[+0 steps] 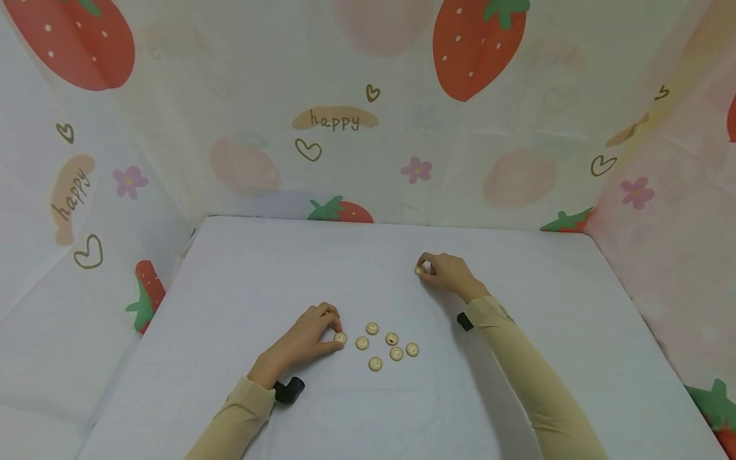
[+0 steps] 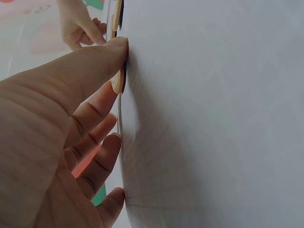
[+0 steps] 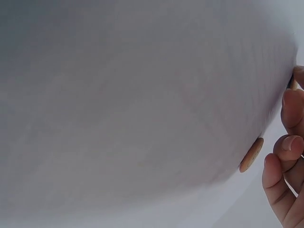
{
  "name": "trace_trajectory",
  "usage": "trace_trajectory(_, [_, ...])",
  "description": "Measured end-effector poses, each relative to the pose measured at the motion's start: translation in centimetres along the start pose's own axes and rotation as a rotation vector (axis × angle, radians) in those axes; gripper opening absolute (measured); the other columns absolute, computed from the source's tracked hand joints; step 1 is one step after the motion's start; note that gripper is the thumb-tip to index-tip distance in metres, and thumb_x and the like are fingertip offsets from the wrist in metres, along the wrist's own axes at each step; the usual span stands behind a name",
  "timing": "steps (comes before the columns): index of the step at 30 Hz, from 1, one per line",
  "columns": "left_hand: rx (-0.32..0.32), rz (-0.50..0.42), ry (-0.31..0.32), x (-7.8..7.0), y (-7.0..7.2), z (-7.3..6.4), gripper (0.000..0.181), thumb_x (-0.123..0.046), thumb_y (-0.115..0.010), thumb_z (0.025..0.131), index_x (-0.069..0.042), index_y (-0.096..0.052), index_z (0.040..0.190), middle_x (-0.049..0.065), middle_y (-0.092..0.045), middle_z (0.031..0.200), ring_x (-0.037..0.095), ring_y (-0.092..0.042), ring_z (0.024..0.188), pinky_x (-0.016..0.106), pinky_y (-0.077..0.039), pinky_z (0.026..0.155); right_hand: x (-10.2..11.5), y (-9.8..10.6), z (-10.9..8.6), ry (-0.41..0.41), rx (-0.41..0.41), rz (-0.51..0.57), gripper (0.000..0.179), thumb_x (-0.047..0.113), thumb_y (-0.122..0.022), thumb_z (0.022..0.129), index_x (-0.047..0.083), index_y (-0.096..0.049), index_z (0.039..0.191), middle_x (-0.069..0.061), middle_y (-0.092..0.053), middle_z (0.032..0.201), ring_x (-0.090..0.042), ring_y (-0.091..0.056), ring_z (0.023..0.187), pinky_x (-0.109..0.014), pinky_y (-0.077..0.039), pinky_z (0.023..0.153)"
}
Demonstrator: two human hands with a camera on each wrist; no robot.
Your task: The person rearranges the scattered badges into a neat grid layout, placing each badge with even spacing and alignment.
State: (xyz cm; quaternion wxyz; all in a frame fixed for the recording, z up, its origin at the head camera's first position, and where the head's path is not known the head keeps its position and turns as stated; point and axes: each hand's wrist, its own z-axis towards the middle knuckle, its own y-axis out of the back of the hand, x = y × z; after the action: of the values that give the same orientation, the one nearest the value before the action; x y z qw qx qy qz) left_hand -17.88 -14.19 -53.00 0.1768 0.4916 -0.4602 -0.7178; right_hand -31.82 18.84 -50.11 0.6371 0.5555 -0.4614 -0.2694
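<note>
My left hand [image 1: 305,335] rests low at the left of a loose group of discs and pinches a round wooden disc [image 1: 340,338] by its edges, against the cloth. In the left wrist view, thumb and index finger lie on either side of that disc [image 2: 117,83], the other fingers spread loosely. Farther back and to the right, my right hand [image 1: 451,273] holds a similar disc [image 1: 420,271] between thumb and fingertips, close over the table. The right wrist view shows the right hand's fingers [image 3: 273,173] at its right edge, partly cut off.
Several pale wooden discs with dark markings, one of them a disc [image 1: 375,363] nearest the front, lie between the hands on the white cloth-covered table [image 1: 259,268]. A strawberry-printed curtain [image 1: 259,83] stands behind and at both sides. Black wrist cameras [image 1: 289,390] sit under the sleeves.
</note>
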Motion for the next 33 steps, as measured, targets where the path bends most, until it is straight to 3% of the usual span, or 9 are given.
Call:
trace_trajectory(8, [-0.004,0.006,0.004,0.1,-0.2,0.0,0.021,-0.031,-0.073,0.079,-0.020,-0.058,0.088,0.001,-0.051,0.116,0.021,-0.046,0.105,0.041,-0.037,0.094,-0.2,0.3,-0.6,0.020,-0.034,0.036,0.031,0.039,-0.056,0.091,0.012,-0.062,0.105,0.002,-0.053,0.063,-0.013,-0.045,0.054,-0.028,-0.038,0.052])
trace_trajectory(23, [0.000,-0.006,0.005,0.2,-0.3,0.1,0.021,-0.031,-0.074,0.079,-0.020,-0.058,0.088,0.000,-0.050,0.116,0.021,-0.046,0.106,0.041,-0.037,0.094,-0.2,0.1,-0.3,-0.028,-0.035,-0.024,0.032,0.038,-0.057,0.091,0.013,-0.063,0.109,0.002,-0.055,0.064,-0.011,-0.045,0.053,-0.026,-0.037,0.050])
trace_trajectory(33, [0.002,-0.010,0.006,0.1,-0.2,0.0,0.021,-0.031,-0.073,0.079,-0.019,-0.058,0.088,0.000,-0.050,0.115,0.020,-0.045,0.105,0.041,-0.038,0.093,-0.1,0.4,-1.5,-0.018,-0.041,0.002,0.027,0.027,-0.059,0.090,0.015,-0.061,0.114,0.003,-0.055,0.065,-0.010,-0.044,0.053,-0.024,-0.036,0.049])
